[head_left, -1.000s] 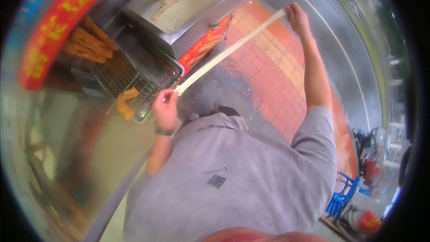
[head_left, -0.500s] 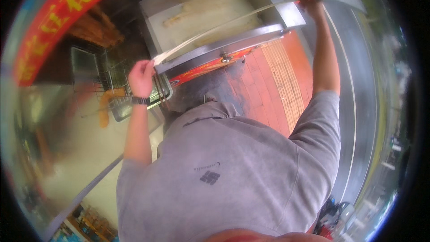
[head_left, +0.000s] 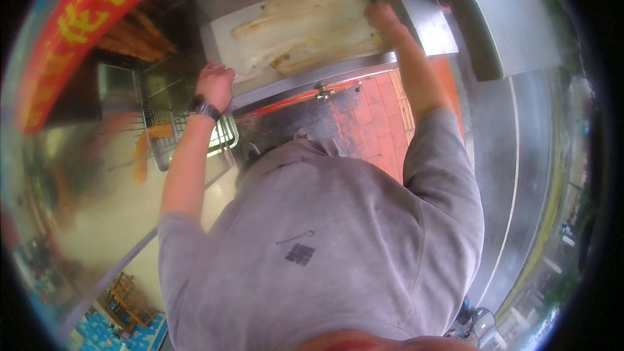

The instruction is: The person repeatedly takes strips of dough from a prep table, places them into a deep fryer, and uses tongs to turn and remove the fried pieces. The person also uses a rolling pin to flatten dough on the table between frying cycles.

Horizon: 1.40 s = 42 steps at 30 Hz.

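A wide metal frying vat [head_left: 221,26] of pale oil lies in front of me, with long pale dough sticks [head_left: 299,10] floating in it. My left hand [head_left: 216,86], with a dark watch on its wrist, is closed at the near left corner. From its fingers a pale dough strip [head_left: 246,77] runs into the vat along the near wall; its middle is hard to tell from the other dough. Over the right part of the vat, my right hand [head_left: 383,18] is closed, low above the oil. The strip's end at those fingers is mostly hidden.
Left of the vat stands a wire rack [head_left: 153,91] over a metal tray [head_left: 231,133], with a curved golden fried dough stick [head_left: 140,159]. Browned dough sticks [head_left: 133,36] are piled behind. A metal panel [head_left: 468,19] rises at right, and a valve [head_left: 324,92] projects from the vat's front.
Both hands have moved down toward the oil and closer together. The dough strip, stretched taut above the vat before, now lies low in it. My right hand has come left from the far right corner.
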Available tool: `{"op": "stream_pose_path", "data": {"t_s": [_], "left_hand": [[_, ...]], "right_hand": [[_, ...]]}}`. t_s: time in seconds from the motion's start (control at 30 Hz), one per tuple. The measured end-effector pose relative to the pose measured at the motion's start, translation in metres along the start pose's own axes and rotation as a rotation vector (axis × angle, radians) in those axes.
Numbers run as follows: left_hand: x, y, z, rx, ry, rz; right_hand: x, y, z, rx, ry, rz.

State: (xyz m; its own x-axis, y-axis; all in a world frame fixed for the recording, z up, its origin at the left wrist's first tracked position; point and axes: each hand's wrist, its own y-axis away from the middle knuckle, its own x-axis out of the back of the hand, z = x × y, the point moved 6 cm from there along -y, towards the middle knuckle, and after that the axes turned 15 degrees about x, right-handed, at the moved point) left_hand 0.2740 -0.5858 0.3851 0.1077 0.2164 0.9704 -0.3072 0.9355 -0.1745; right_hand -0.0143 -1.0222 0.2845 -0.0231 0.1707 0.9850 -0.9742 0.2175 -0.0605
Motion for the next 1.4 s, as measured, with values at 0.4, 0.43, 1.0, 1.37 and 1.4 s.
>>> {"op": "stream_pose_path", "data": {"t_s": [0.4, 0.43, 1.0, 1.37, 1.4], "left_hand": [[-0.019, -0.019, 0.0, -0.04, -0.175, -0.373], [-0.024, -0.014, -0.01, -0.022, -0.166, -0.374], [-0.045, -0.025, -0.002, -0.05, -0.244, -0.451], [-0.043, -0.03, 0.004, -0.053, -0.332, -0.451], [-0.043, -0.033, 0.006, -0.05, -0.317, -0.441]], "right_hand": [[0.017, 0.001, -0.043, -0.034, 0.181, -0.252], [0.04, -0.004, -0.038, -0.126, 0.164, -0.233], [0.037, 0.012, -0.034, -0.304, -0.01, -0.112], [0.031, 0.017, -0.007, -0.357, 0.006, -0.178], [0.035, 0.03, 0.007, -0.389, -0.013, -0.067]]}}
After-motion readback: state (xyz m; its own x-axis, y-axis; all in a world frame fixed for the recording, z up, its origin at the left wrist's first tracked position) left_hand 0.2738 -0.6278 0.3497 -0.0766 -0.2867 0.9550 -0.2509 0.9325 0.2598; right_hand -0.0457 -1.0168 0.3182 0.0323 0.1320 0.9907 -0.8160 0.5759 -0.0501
